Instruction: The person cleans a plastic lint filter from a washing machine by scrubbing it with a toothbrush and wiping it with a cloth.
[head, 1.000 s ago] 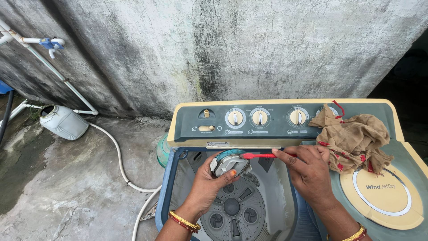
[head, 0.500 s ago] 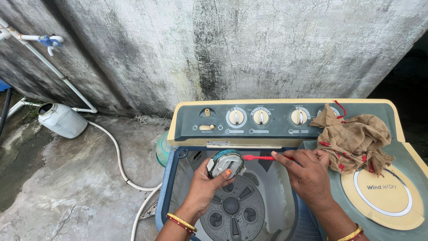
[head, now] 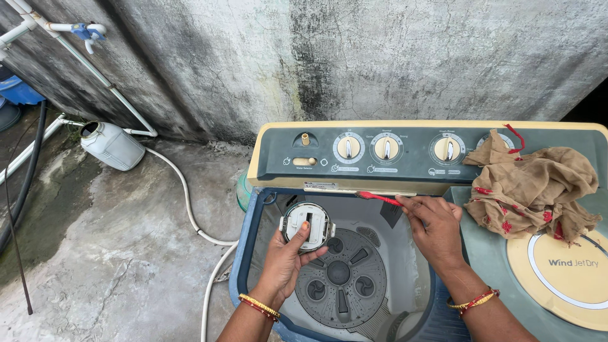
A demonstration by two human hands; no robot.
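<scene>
- My left hand (head: 286, 253) cups the round grey-white filter part (head: 307, 225) from below, thumb across its face, fingers wrapped behind; grip is firm, part held over the open wash tub (head: 339, 278).
- My right hand (head: 436, 229) pinches the red toothbrush (head: 379, 198) betw. thumb & fingertips; fingers closed on the handle, brush head pointing left, just under the front edge of the control panel (head: 405, 152).
- Brush head & filter part are apart right now, brush higher and to the right of it.
- To scrub well, I reckon: tilt the part's face toward the bristles, brace w/ the thumb at the rim rather than over the slots, so nothing is covered.
- Short strokes, light pressure; a choked-up grip near the head gives more control.
- Keep the part over the tub so dirt drops in, not onto the lid (head: 570, 269).
- Risk: a wet part may slip from my left palm and fall onto the pulsator (head: 339, 273) below.
- Brown cloth (head: 532, 190) lies on the machine top, near my right hand, handy for wiping.
</scene>
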